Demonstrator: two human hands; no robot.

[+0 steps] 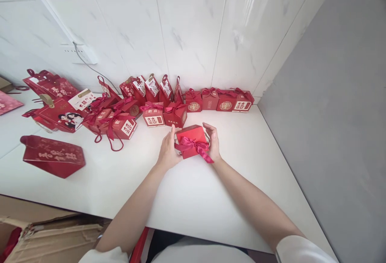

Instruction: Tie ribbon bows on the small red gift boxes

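Observation:
Between my two hands is a red gift box point(189, 133) with a magenta ribbon bow point(193, 145) tied over its top. My left hand point(169, 150) presses on the box's left side, thumb pointing up along it. On the opposite side my right hand point(214, 142) curves round the box, its fingers at the far right corner. The box is just above or on the white table; I cannot tell which. Right behind it stand two red gift boxes with ribbons, a plain-faced one point(175, 115) and one with a white patterned front point(154, 115).
A row of ribboned red boxes point(210, 101) lines the tiled wall. More boxes and bags point(62, 112) crowd the left, with a tipped red bag point(57, 156) nearer me. A grey panel point(325, 106) borders the right. A cardboard box point(57, 239) sits below the table's front edge.

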